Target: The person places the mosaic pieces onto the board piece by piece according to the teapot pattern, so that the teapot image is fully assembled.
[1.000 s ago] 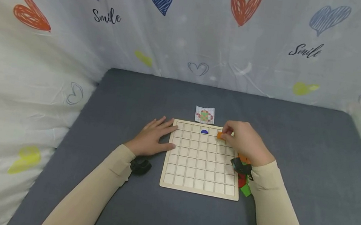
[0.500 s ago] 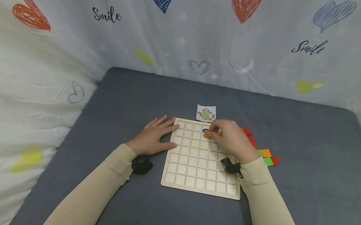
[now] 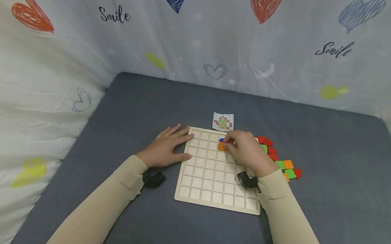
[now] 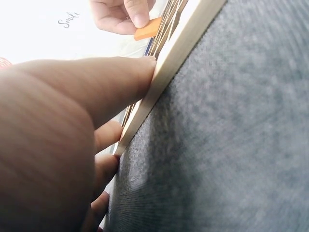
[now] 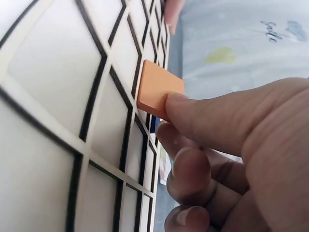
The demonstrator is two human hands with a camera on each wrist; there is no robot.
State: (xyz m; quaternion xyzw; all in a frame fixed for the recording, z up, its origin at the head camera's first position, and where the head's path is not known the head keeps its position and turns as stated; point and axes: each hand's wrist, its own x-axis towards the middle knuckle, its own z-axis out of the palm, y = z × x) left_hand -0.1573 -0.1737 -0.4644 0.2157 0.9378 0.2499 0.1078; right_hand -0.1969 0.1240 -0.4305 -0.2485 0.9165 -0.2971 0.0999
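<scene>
A wooden grid board with square cells lies on the table. My right hand pinches an orange square tile between thumb and forefinger over the board's upper part. In the right wrist view the tile is tilted, one edge at the grid. Just behind it, a blue half-round piece sits in a top-row cell, partly hidden. My left hand rests at the board's left side with fingers spread; in the left wrist view its thumb touches the board's rim.
A small printed pattern card lies just behind the board. Right of the board are loose red pieces, green tiles and orange tiles, partly covered by the right arm. A white curtain hangs behind the grey table.
My right hand has carried the orange tile leftward from the board's upper right to just in front of the blue piece, uncovering loose pieces at right. The left hand stays put.
</scene>
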